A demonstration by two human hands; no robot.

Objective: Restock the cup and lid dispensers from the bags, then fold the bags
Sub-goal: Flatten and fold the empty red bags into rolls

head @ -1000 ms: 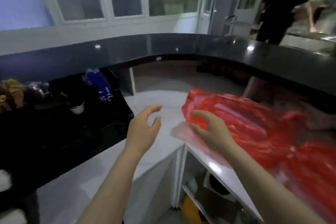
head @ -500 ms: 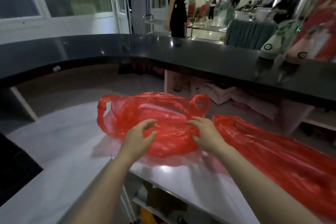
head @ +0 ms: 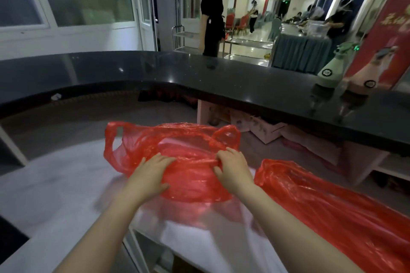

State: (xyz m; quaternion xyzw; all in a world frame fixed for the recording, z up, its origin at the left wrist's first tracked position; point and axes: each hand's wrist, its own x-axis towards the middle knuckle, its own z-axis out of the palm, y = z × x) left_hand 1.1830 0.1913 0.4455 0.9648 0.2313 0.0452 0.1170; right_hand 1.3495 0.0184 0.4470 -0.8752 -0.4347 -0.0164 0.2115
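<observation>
Bags (head: 190, 175) on white counter (head: 55, 186); left hand (head: 149, 174) flat, right hand (head: 233, 168) fingers pinching plastic.

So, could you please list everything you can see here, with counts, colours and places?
bag: one, red, on the white counter, under both hands.
second bag: one, red, on the counter to the right.
white counter: one, below the bar top.
bar top: one, black, curved, behind the bags.
bottles: two, green and pink, on the bar top at right.
boxes: pink, under the bar top; count unclear.
person: one, in black, beyond the bar.
left hand: fingers flat on the bag.
right hand: pinches a fold of the bag.
</observation>
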